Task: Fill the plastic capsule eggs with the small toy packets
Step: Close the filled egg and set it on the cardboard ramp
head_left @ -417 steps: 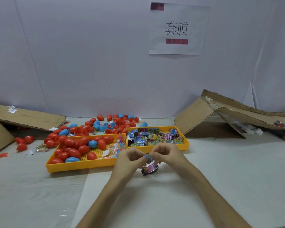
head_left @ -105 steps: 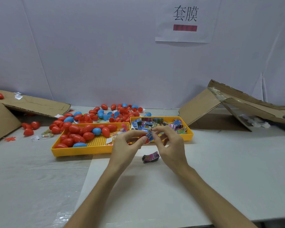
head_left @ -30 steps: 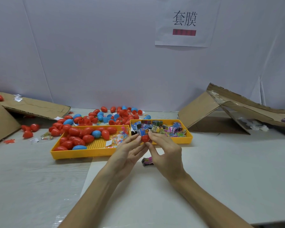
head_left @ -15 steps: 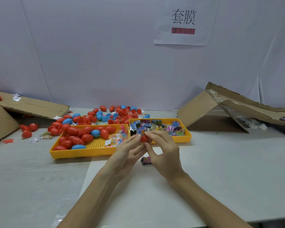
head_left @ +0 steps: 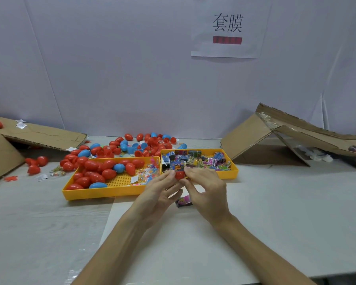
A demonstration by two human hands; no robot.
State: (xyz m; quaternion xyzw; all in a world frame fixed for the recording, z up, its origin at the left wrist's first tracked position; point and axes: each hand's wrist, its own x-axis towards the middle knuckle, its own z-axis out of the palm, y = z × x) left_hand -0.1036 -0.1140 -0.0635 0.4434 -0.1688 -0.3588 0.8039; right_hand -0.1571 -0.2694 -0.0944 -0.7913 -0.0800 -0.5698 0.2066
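While both of your hands meet just in front of the two yellow trays, the coming move turns on one line. The blue toy packet stands directly above the red capsule egg, touching its upper end, with its long axis upright and tipped slightly away from you. I cannot tell whether its lower end already sits inside the shell, because your fingertips cover that edge.

Your right hand has a narrow grip, with thumb and forefinger curled round the capsule's right side. Your left hand is not pinching. Its fingers lie nearly straight, and their tips press the capsule's left side as a brace.

The packet lies up and away from both grips, and your right forefinger looks nearer to its top. I judge that finger the likelier one to press the packet down along that upright axis while the left hand steadies the shell. If the packet leans sideways, it will probably catch on the rim and buckle.

A second packet, pink and black, lies flat on the counter just beneath your hands. Loose eggs fill the left tray, which is closer to your left hand. More packets fill the right tray, just beyond your right fingertips.
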